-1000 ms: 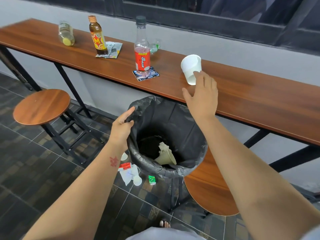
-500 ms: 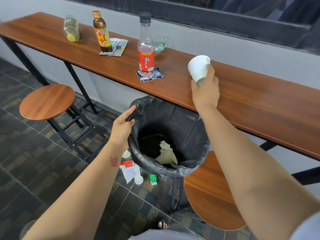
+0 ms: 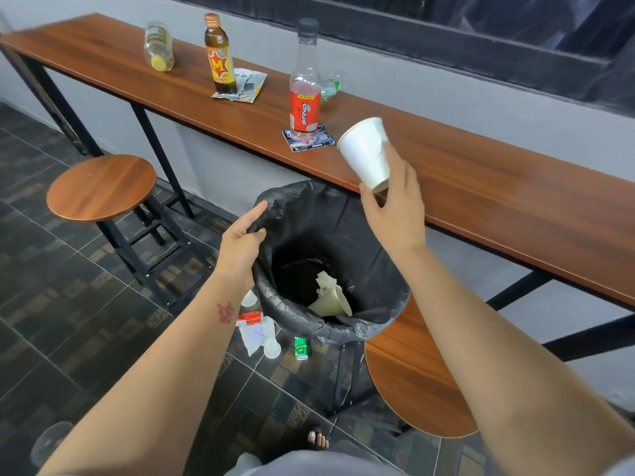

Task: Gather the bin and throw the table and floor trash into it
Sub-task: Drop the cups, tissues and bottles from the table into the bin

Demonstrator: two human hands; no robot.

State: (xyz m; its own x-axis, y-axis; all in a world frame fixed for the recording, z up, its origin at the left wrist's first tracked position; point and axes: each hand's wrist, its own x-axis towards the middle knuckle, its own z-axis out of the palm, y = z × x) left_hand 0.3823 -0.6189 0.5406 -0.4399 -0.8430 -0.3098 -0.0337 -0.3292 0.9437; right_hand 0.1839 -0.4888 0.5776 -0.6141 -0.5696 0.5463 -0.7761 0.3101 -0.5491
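A bin lined with a black bag (image 3: 371, 324) hangs just below the table edge, with crumpled beige paper (image 3: 331, 298) at its bottom. My left hand (image 3: 242, 240) grips the bag's left rim. My right hand (image 3: 395, 204) holds a white paper cup (image 3: 366, 152), tilted, above the bin's far rim and off the long wooden table (image 3: 481, 180). Still on the table stand a red-labelled Sting bottle (image 3: 305, 87), a brown bottle (image 3: 220, 56), a fallen clear jar (image 3: 158, 46), a foil wrapper (image 3: 245, 85) and a dark coaster (image 3: 309, 140).
On the tiled floor beside the bin lie a red-and-white packet (image 3: 249, 318), white paper and small cups (image 3: 271, 348), and a green item (image 3: 301, 348). A round wooden stool (image 3: 101, 187) stands left; another stool (image 3: 412, 379) sits under the bin. My sandalled toes (image 3: 318, 439) show below.
My right hand closed on the white cup, lifted it off the table and carried it toward the bin. My left hand kept its hold on the bag rim.
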